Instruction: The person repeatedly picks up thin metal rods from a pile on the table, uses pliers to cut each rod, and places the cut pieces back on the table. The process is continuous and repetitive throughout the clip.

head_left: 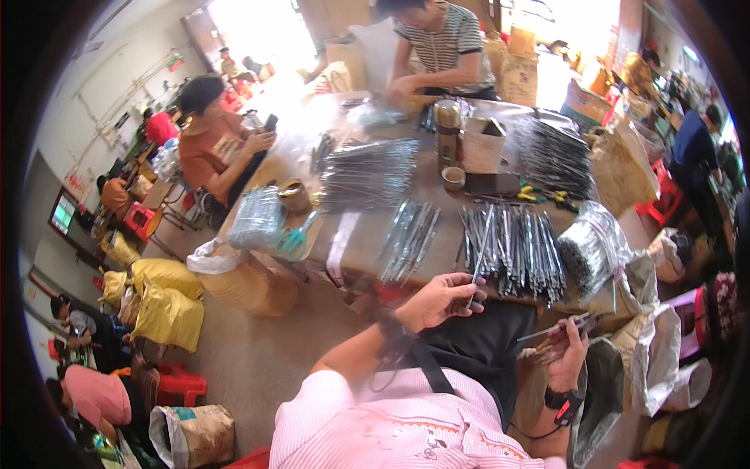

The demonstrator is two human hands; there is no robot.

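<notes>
Nearest you, your right hand point(568, 350) pinches a thin strip point(537, 334) between its fingers, beside an open sack point(600, 391). Your left hand point(444, 301), at the near edge of the tabletop point(447, 262), holds a slender metallic rod point(481, 262) in narrowed fingers, pointing toward a fanned pile of dark strips point(519, 254). Farther back stand a brown thermos point(448, 141) and, beyond, a person in a striped shirt point(449, 47).
</notes>
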